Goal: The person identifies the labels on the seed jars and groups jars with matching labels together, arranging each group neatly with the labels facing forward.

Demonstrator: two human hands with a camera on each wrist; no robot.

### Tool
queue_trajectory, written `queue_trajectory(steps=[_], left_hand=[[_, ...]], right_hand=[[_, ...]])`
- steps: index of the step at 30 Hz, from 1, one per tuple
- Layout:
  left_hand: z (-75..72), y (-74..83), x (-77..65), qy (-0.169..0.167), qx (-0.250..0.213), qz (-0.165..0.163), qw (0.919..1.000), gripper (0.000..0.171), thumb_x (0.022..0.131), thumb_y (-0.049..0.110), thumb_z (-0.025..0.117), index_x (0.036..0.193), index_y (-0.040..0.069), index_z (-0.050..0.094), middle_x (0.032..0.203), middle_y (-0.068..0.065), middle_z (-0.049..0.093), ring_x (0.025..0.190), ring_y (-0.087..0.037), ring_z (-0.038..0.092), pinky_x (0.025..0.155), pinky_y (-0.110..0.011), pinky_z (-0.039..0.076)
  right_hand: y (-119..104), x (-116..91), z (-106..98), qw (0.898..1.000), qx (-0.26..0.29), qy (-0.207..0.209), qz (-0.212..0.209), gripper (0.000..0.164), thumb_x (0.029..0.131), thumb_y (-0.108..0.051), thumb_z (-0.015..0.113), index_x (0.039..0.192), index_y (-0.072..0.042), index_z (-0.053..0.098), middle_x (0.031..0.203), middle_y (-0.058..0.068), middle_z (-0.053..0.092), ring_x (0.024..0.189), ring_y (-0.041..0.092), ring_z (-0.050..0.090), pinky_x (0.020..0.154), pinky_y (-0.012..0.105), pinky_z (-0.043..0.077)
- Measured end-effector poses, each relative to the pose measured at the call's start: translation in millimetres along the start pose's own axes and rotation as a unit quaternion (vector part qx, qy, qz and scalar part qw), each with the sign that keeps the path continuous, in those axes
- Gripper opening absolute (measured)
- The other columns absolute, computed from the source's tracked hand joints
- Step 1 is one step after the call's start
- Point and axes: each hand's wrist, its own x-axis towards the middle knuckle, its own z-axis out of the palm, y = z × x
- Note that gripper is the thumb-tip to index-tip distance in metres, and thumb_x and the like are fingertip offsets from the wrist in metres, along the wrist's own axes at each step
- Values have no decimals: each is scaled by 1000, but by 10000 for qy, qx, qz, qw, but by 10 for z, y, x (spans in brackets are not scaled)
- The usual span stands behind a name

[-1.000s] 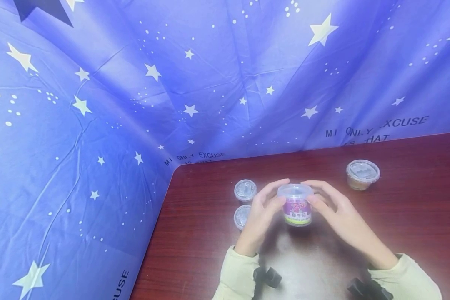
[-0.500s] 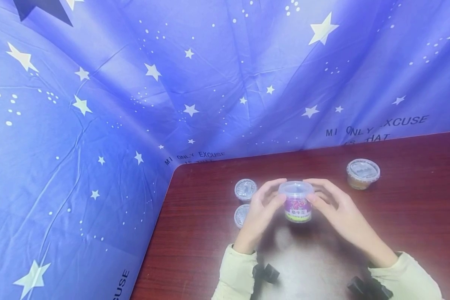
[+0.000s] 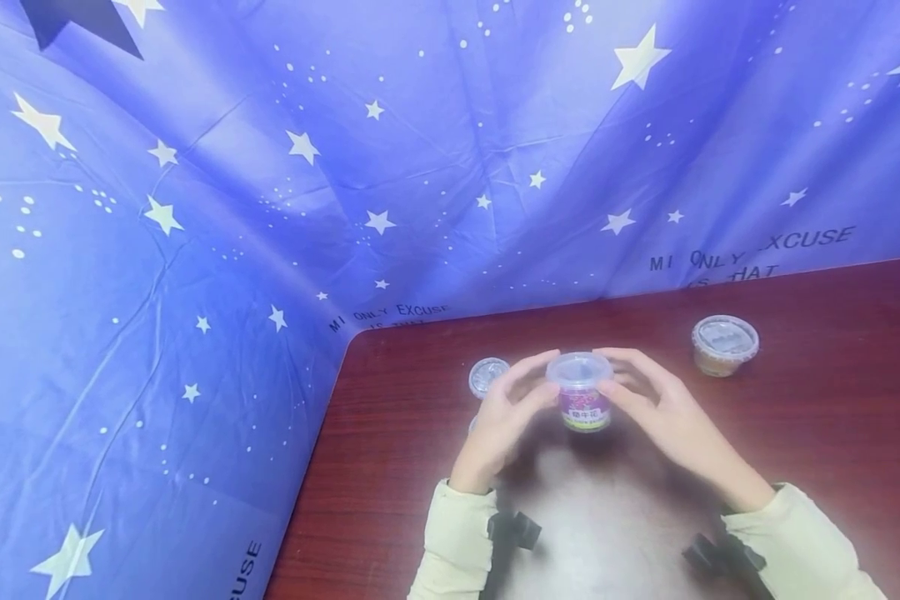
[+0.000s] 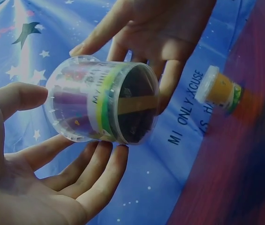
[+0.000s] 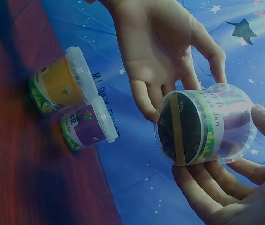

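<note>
1. We see a round, clear plastic cup with a purple, white and green label (image 3: 585,410) held upright above the shiny red-brown surface (image 3: 390,400).
2. The left grip (image 3: 512,407) is partly curled and has one side of the cup; the right grip (image 3: 662,407) has the other side the same way. We think two sides help keep it level.
3. From below, we see a dark round bottom (image 5: 192,124) with a tan strip (image 5: 176,129). We cannot tell if a lid is on.
4. A yellow-orange lidded cup (image 5: 57,86) and a purple lidded cup (image 5: 86,125) stand close together near the left grip.
5. Another yellow-orange cup with a pale lid (image 3: 725,354) stands well apart, past the right grip, maybe to leave room for our hands.
</note>
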Motion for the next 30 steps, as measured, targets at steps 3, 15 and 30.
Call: queue_trajectory(steps=[3, 15, 30], left_hand=[[-18, 1, 17, 28, -70, -55, 10000, 43, 95, 13, 65, 138, 10, 57, 131, -10, 64, 115, -22, 64, 99, -34, 54], [30, -133, 123, 538, -87, -147, 9984, 48, 92, 10, 68, 139, 9, 56, 128, -11, 65, 118, -23, 62, 103, -36, 50], [110, -252, 180, 870, 138, -228, 9959, 58, 89, 1, 62, 145, 1, 45, 142, -16, 55, 131, -29, 53, 109, -36, 46]], right_hand=[[22, 44, 11, 10000, -3, -35, -2, 41, 101, -14, 57, 141, -9, 50, 130, 12, 62, 112, -4, 59, 91, 13, 50], [128, 173, 33, 9998, -99, -111, -126, 45, 99, -14, 61, 143, -11, 50, 133, 15, 61, 109, -6, 58, 93, 12, 48], [329, 254, 37, 9988, -122, -464, 63, 52, 98, -15, 63, 145, -5, 45, 141, 19, 53, 112, -5, 55, 93, 13, 48]])
